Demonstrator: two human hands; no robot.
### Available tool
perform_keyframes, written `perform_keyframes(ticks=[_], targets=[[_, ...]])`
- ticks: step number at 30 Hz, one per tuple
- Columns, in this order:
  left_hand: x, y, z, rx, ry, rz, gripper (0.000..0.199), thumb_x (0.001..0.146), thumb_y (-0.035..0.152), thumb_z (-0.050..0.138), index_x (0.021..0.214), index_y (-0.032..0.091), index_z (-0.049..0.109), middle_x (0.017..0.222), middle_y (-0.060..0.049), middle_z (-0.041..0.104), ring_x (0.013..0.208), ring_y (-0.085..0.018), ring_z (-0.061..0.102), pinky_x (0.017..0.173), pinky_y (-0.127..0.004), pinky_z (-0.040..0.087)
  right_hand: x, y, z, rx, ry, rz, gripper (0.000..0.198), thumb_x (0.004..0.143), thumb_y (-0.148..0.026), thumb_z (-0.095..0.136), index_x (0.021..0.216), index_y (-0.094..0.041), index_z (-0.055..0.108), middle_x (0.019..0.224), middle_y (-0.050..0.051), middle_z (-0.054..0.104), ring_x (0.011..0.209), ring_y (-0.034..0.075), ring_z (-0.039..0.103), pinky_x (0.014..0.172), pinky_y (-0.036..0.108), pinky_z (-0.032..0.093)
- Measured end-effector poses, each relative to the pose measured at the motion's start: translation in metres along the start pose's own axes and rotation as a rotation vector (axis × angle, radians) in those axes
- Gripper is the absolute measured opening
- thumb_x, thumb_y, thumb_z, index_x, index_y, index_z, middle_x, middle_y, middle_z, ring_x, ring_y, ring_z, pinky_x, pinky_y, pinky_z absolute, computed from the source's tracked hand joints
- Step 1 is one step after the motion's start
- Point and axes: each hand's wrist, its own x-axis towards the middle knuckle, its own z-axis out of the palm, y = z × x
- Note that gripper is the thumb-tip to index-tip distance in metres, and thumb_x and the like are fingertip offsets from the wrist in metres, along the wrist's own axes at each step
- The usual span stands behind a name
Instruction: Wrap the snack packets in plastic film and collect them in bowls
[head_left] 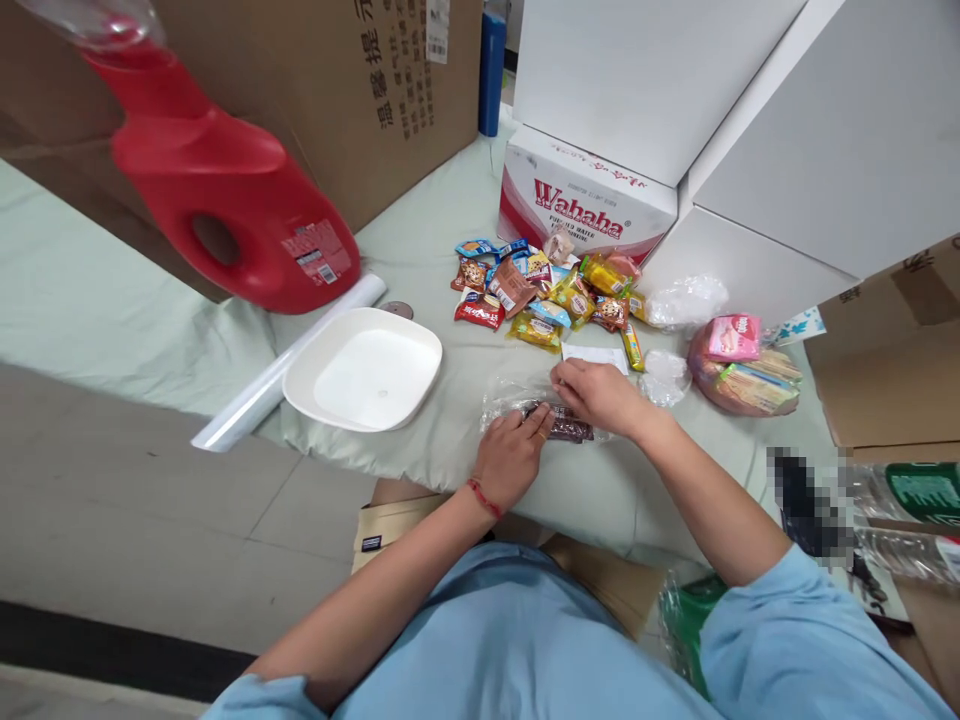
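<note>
A clear plastic bag (495, 400) lies at the near edge of the cloth-covered table, with dark reddish-brown wrapped packets (574, 430) in or under it. My left hand (512, 455) rests across the packets, fingers stretched out flat on top. To its right, my right hand (600, 392) is closed in a pinch by the far edge of the bag, apparently on the plastic; its fingertips are partly hidden. Just beyond that hand lies a white paper slip (596, 358). A pile of small wrapped snacks (544, 290) sits farther back.
At left are a white dish (364, 370), a clear film roll (292, 360) and a large red jug (240, 200). Behind the snacks stands a Wahaha carton (589, 195) under white boxes. At right are crumpled plastic (666, 377) and a bowl of packets (712, 385).
</note>
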Motion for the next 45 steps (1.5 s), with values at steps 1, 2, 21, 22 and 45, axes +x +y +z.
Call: perform_keyframes(ticks=[1, 2, 21, 22, 45], targets=[[0.0, 0.0, 0.001, -0.004, 0.006, -0.003, 0.043, 0.103, 0.017, 0.044, 0.141, 0.026, 0.063, 0.147, -0.004, 0.064, 0.104, -0.025, 0.062, 0.084, -0.042, 0.049, -0.009, -0.007, 0.001, -0.028, -0.026, -0.012, 0.019, 0.105, -0.027, 0.046, 0.104, -0.02, 0.063, 0.097, 0.007, 0.067, 0.08, 0.019, 0.058, 0.068, 0.028, 0.034], [0.0, -0.001, 0.002, -0.014, 0.012, -0.008, 0.042, 0.103, 0.017, 0.044, 0.139, 0.026, 0.064, 0.144, -0.005, 0.066, 0.103, -0.025, 0.063, 0.083, -0.042, 0.049, -0.017, -0.014, 0.004, -0.052, -0.053, -0.023, 0.019, 0.106, -0.028, 0.046, 0.103, -0.02, 0.064, 0.097, 0.006, 0.067, 0.078, 0.018, 0.058, 0.066, 0.028, 0.032], [0.003, -0.052, -0.008, -0.441, 0.314, -0.627, 0.038, 0.098, 0.044, 0.05, 0.117, 0.016, 0.067, 0.145, -0.018, 0.06, 0.147, -0.036, 0.042, 0.122, -0.06, 0.031, -0.055, -0.043, 0.079, 0.019, 0.077, 0.101, 0.047, 0.098, -0.013, 0.053, 0.139, -0.031, 0.066, 0.104, 0.006, 0.065, 0.092, 0.022, 0.057, 0.074, 0.029, 0.04], [0.007, -0.05, -0.006, -0.407, 0.268, -0.626, 0.039, 0.093, 0.047, 0.058, 0.114, 0.016, 0.068, 0.15, -0.02, 0.054, 0.152, -0.04, 0.033, 0.123, -0.064, 0.028, -0.055, -0.043, 0.077, 0.025, 0.069, 0.105, 0.046, 0.097, -0.012, 0.054, 0.137, -0.031, 0.067, 0.104, 0.006, 0.064, 0.092, 0.022, 0.056, 0.074, 0.029, 0.039], [0.004, 0.028, 0.008, -0.147, 0.105, -0.063, 0.046, 0.096, 0.022, 0.053, 0.14, 0.013, 0.06, 0.144, -0.016, 0.062, 0.132, -0.033, 0.054, 0.106, -0.05, 0.046, -0.097, -0.007, 0.077, 0.206, 0.651, 0.62, 0.039, 0.097, -0.038, 0.059, 0.13, -0.019, 0.066, 0.127, 0.018, 0.06, 0.123, 0.033, 0.051, 0.105, 0.051, 0.044]])
